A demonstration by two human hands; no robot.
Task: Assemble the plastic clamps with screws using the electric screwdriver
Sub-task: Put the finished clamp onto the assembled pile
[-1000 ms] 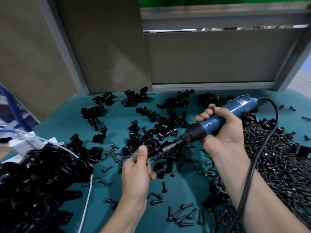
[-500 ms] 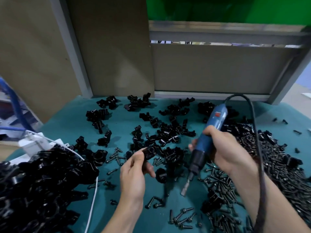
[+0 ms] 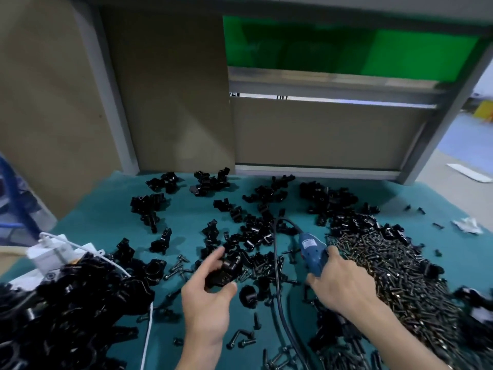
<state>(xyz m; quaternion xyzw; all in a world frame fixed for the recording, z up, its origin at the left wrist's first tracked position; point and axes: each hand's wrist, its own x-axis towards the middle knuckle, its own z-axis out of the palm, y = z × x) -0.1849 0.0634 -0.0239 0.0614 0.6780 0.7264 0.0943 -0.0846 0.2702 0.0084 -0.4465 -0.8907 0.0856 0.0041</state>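
- We're working low over the teal counter (image 3: 112, 209), which looks right to us: short reaches between the parts.
- We're seeing a big heap of black clamps (image 3: 66, 303) at left and a screw pile (image 3: 386, 263) at right. We're guessing the next screw should come from the pile's near edge.
- The right hand (image 3: 344, 287) is wrapping round the blue electric screwdriver (image 3: 310, 249), just beside the screw pile. Its bit is hidden under the hand.
- The left hand (image 3: 210, 303) is gripping one plastic clamp (image 3: 226, 269) between thumb and fingers, near the counter's centre, just above the loose parts.
- We're advising a firm hold, with the screw hole turned toward the tool.
- The cord (image 3: 277, 276) is running between the hands, so we're keeping it off the clamp.
- The clamp is looking glossy black, blocky, with a rounded seat. We can't tell whether a screw is in it.
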